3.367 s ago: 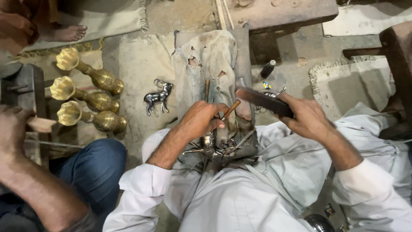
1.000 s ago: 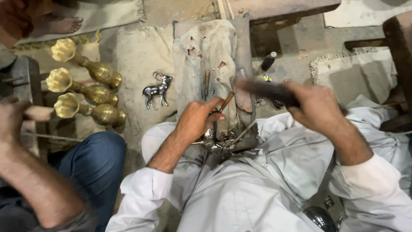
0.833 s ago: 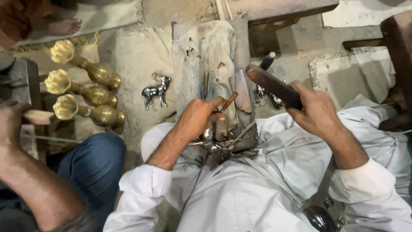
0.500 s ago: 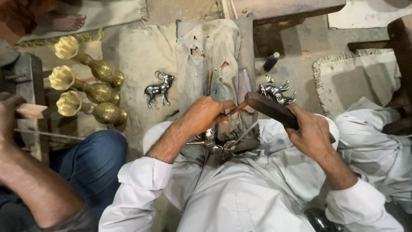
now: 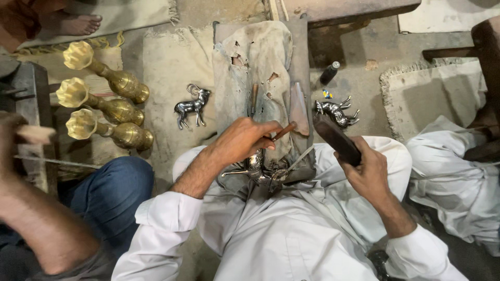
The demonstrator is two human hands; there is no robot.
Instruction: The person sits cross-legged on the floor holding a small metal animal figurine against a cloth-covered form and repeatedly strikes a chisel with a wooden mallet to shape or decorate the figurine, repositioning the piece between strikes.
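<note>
While a small silvery metal figurine (image 5: 256,169) rests on the person's lap, wedged against the near edge of a worn cloth-covered block (image 5: 260,62), the left hand (image 5: 240,141) closes around a thin wooden-handled punch (image 5: 281,132), its tip hidden behind the fingers. The right hand (image 5: 364,169) grips a dark, flat striking bar (image 5: 337,142), held just to the right of the punch. To work well, it seems wise to keep the punch steady and upright and strike lightly, so the tip does not skid on the polished metal. Beyond, a shiny silver deer figurine (image 5: 191,105) stands on pale sacking, and another animal figurine (image 5: 336,111) lies on its side near a small dark bottle (image 5: 329,73). Three fluted brass vases (image 5: 107,106) lie in a row at left, glossy and golden. Another person's arm (image 5: 36,218) and blue-trousered knee (image 5: 112,190) fill the lower left.
</note>
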